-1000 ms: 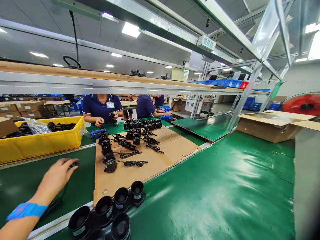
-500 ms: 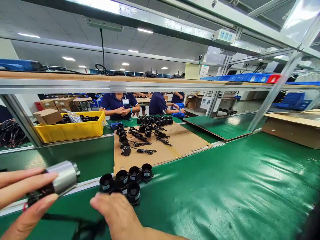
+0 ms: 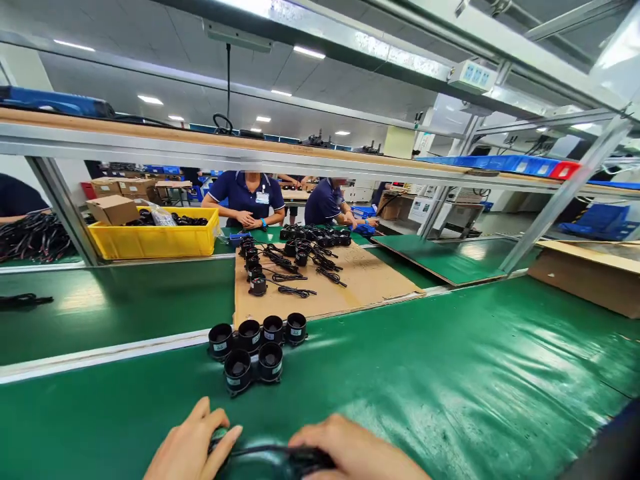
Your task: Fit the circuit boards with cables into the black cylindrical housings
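At the bottom edge of the head view, my left hand [image 3: 193,445] is closed, fingertips around a small dark-green end [image 3: 218,437] of the motor; the rest of it is hidden. A black cable [image 3: 263,449] runs from there to my right hand [image 3: 357,448], whose fingers are wrapped round its bundled, blurred part. Beyond my hands, several black round fan-like housings [image 3: 237,371] with white labels stand upright in two rows on the green bench mat [image 3: 410,373].
A cardboard sheet [image 3: 370,280] carries several black units with coiled cables. Behind it are a yellow bin [image 3: 153,241] and a person [image 3: 250,200] with hands together. A shelf [image 3: 200,143] crosses overhead. An open carton [image 3: 583,277] stands at the right.
My left hand has moved right and down with the motor, whose silver body no longer shows. My right hand has shifted right and down, away from the housings, and now grips the cable.
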Tool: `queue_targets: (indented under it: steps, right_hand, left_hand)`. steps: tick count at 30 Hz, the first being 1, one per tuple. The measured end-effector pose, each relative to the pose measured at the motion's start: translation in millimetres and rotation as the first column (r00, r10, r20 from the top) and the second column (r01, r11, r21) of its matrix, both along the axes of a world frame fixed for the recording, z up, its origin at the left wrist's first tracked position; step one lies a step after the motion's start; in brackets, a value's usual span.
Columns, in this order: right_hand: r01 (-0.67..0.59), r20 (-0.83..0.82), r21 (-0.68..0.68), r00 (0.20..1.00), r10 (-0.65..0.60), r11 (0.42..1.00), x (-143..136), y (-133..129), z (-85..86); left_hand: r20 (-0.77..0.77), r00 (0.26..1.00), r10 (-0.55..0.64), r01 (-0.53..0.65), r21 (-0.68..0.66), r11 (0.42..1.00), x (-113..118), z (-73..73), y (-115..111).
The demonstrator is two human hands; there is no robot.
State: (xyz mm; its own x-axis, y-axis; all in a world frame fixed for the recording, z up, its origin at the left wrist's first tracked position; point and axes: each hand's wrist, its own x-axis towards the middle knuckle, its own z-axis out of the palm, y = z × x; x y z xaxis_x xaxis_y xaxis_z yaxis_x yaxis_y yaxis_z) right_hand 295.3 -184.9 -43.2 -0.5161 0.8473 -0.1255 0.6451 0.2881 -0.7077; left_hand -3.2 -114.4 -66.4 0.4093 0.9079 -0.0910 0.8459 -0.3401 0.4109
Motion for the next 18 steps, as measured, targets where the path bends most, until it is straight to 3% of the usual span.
queue_targets:
  steps: [4,8,14,18]
  right_hand:
    - [0.158,0.134,0.190,0.974,-0.185,0.969,23,-1,3.8]
    - [0.080,0.213,0.375,0.962,-0.170,0.924,12,17,-11.2]
    - [-0.020,0.174,0.290,0.984,-0.032,0.957,-51,29,-14.2]
    - [-0.007,-0.011,0.138,1.000,0.009,0.990,-69,33,-24.8]
  left_hand:
    - [0.243,0.963,-0.114,0.134,-0.070,0.988,3,16.1,-12]
    - [0.438,0.890,-0.128,0.197,-0.116,0.973,-14,19.4,-14]
    - [0.532,0.838,-0.120,0.236,-0.154,0.960,-20,10.7,-22]
    - [0.568,0.823,0.005,0.123,-0.187,0.975,-15,-2.2,-28]
